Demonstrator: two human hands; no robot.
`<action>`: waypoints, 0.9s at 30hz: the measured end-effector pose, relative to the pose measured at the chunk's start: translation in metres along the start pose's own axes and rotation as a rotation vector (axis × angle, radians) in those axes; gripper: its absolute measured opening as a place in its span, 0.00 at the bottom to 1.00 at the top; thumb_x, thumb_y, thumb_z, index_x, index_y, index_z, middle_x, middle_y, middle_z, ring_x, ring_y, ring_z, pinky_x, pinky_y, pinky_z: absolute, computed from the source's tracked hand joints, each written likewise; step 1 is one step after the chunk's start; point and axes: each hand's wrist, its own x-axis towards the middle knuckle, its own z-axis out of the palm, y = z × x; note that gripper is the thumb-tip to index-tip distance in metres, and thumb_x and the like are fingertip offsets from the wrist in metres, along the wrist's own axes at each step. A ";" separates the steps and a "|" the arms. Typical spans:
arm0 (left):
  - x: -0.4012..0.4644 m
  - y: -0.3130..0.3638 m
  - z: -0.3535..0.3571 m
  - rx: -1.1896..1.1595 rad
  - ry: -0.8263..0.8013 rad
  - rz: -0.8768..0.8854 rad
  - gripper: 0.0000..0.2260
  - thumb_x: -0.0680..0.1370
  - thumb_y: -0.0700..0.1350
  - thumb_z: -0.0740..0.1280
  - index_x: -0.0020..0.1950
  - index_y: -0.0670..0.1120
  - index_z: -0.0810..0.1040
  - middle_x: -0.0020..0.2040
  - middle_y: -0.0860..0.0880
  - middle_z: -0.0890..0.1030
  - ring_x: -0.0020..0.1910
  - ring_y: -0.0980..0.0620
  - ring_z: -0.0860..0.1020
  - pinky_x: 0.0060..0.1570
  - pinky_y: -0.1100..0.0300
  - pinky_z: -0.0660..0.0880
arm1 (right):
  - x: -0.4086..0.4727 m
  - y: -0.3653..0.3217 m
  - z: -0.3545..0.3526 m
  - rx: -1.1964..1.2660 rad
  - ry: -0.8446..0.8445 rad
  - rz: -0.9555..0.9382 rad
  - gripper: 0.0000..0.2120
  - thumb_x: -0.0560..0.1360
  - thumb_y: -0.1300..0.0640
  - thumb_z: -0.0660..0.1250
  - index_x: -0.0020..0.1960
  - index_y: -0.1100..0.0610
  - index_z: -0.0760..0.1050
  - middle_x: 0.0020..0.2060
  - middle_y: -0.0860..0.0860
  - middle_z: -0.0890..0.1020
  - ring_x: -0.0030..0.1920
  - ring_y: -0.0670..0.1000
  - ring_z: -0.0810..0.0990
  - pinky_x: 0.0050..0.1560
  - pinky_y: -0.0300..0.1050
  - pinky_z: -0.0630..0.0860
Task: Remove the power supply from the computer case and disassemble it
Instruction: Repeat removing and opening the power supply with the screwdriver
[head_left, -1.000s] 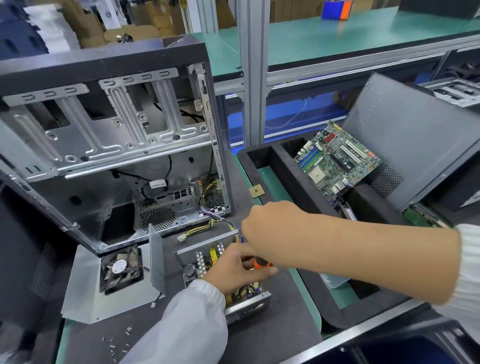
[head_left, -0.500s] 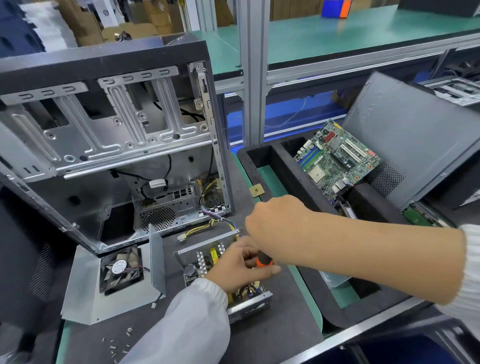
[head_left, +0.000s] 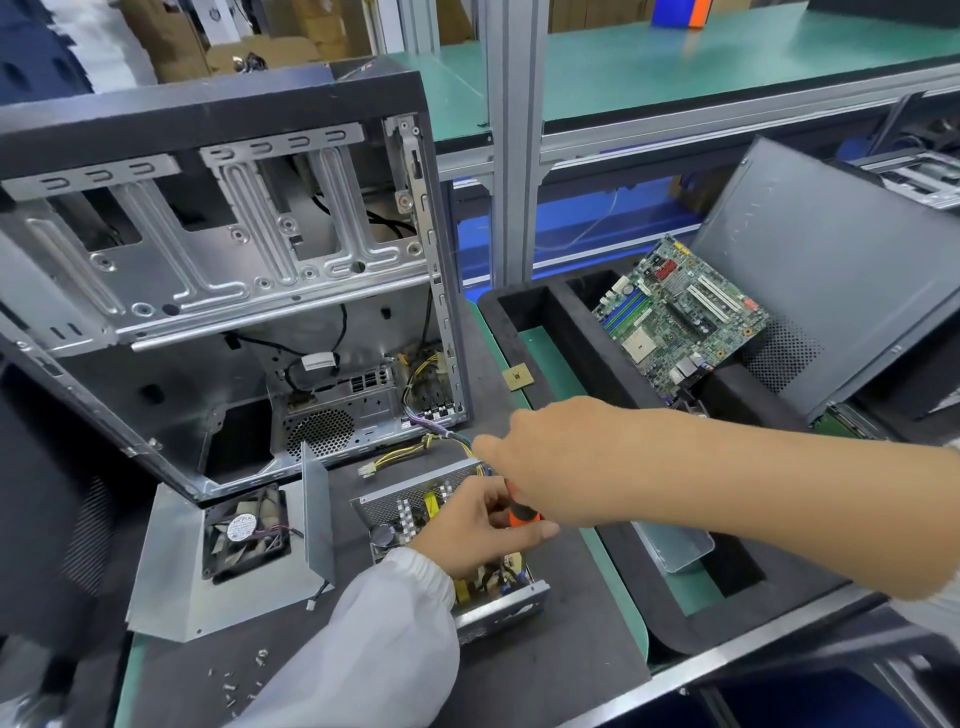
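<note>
The tall sheet-metal computer case (head_left: 218, 291) is bare silver with a black frame. The green rectangular motherboard (head_left: 675, 322) carries blue and white slots. The plastic screwdriver handle (head_left: 522, 516) is orange and black. The flat bench mat (head_left: 545, 665) is dark grey over green.

You won't find any text you can read here. The round sticker on the fan (head_left: 243, 531) hub carries print, and so does the white tag (head_left: 317, 361) on a cable inside the computer case (head_left: 218, 291), but both are too small to make out.
</note>
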 end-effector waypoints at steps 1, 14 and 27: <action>0.000 -0.002 0.000 -0.011 0.014 -0.005 0.11 0.72 0.42 0.75 0.47 0.58 0.81 0.38 0.59 0.83 0.37 0.60 0.79 0.39 0.65 0.75 | -0.002 0.002 -0.002 0.037 -0.047 -0.031 0.17 0.77 0.60 0.64 0.62 0.53 0.63 0.49 0.55 0.67 0.41 0.56 0.74 0.31 0.45 0.65; 0.002 -0.004 -0.001 0.034 -0.004 -0.019 0.15 0.73 0.34 0.74 0.50 0.52 0.77 0.38 0.60 0.83 0.39 0.68 0.79 0.42 0.73 0.74 | 0.004 0.002 0.002 0.023 -0.071 -0.095 0.23 0.74 0.61 0.67 0.66 0.56 0.63 0.58 0.58 0.65 0.51 0.56 0.66 0.44 0.48 0.68; 0.002 -0.002 -0.006 0.080 -0.061 -0.024 0.09 0.67 0.52 0.78 0.41 0.57 0.79 0.37 0.50 0.68 0.38 0.53 0.66 0.40 0.60 0.65 | 0.012 0.008 0.016 0.094 0.128 -0.029 0.02 0.77 0.62 0.62 0.48 0.57 0.70 0.34 0.52 0.64 0.35 0.56 0.71 0.31 0.43 0.66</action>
